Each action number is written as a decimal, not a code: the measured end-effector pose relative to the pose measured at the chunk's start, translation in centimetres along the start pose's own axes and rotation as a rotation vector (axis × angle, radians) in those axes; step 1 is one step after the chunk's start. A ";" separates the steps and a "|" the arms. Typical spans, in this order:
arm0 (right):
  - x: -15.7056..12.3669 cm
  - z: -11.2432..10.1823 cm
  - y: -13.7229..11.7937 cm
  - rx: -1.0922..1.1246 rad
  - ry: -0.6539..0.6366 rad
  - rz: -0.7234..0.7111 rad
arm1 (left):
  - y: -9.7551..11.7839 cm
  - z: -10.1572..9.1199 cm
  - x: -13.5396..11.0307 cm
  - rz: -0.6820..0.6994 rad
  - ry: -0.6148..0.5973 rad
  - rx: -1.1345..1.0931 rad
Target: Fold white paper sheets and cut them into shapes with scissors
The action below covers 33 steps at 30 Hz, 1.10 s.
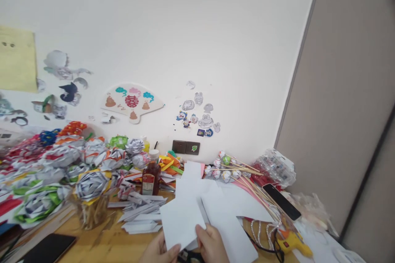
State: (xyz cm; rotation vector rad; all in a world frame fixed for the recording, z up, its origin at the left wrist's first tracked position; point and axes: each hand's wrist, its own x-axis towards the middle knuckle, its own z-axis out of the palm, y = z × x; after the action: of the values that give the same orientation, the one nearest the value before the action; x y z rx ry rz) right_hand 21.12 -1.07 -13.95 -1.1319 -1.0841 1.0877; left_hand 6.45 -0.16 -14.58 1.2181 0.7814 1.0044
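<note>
A white sheet of paper (180, 220) is held up at the bottom middle of the head view. My left hand (161, 250) pinches its lower left corner, thumb on top. On the lower right edge my right hand (212, 244) grips it between thumb and bent fingers. Behind and right of it, more white paper sheets (226, 222) lie overlapping on the table. A dark object (189, 256) shows partly below the paper, between my hands; its kind is hidden. Left of the sheet lies a pile of folded white paper strips (143, 209).
Folded paper flowers (61, 156) crowd the left side, one over a clear cup (91, 209). A bottle of dark red liquid (151, 174) stands behind the strips. To the right are wooden sticks (243, 168), a phone (281, 201) and a yellow glue gun (293, 243). Another black phone (49, 248) lies front left.
</note>
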 end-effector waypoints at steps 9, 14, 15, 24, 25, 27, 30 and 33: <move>-0.7 -1.1 -1.4 -0.040 -0.093 0.101 | -0.3 -0.6 0.4 0.002 -0.083 0.033; -0.2 -1.5 -0.4 -0.059 -0.105 0.042 | -0.2 -0.3 0.6 0.007 -0.070 0.025; -0.2 -1.6 -0.3 -0.061 -0.109 0.044 | -0.1 -0.2 0.5 0.008 -0.063 0.025; -0.2 -1.2 -0.1 -0.095 -0.130 0.101 | 0.8 0.1 0.3 0.051 0.035 0.034; -0.2 -1.2 0.0 -0.103 -0.134 0.094 | 0.8 0.1 0.3 0.054 0.044 0.034; -0.2 -1.1 -0.1 -0.124 -0.122 0.068 | 0.5 0.2 0.3 0.075 0.068 0.029; -0.4 -1.1 -0.5 -0.154 -0.087 0.013 | -0.2 0.3 0.4 0.123 0.120 -0.002; -0.5 -1.2 -0.7 -0.181 -0.079 -0.001 | -0.9 0.0 0.6 0.166 0.121 -0.039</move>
State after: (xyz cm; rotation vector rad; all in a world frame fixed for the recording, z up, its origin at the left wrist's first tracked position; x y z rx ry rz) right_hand 22.25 -1.76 -13.45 -1.2384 -1.2650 1.0574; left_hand 6.85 0.32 -15.41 1.2115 0.7595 1.2331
